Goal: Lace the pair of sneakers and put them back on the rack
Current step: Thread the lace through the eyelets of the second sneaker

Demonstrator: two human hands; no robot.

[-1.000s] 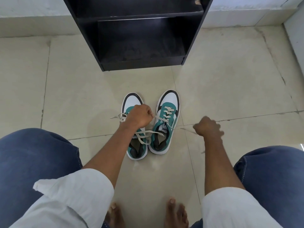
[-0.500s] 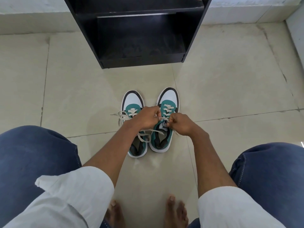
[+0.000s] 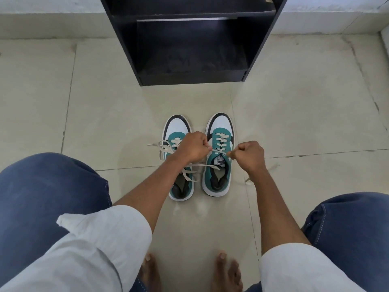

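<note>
Two teal, white and black sneakers stand side by side on the floor, toes toward the rack. The right sneaker has cream lace crossed through several eyelets. My left hand is closed on one end of that lace, above the left sneaker. My right hand pinches the other end just right of the right sneaker's top eyelets. Loose lace from the left sneaker trails off to its left and across its opening.
A black shoe rack with open shelves stands about a shoe length beyond the sneakers, against a white wall. The floor is pale tile. My knees in blue jeans and my bare feet frame the near side.
My right hand came in from the far right to the right sneaker, met the left hand, then drew a little to the right with the lace end. The left hand shifted slightly right.
</note>
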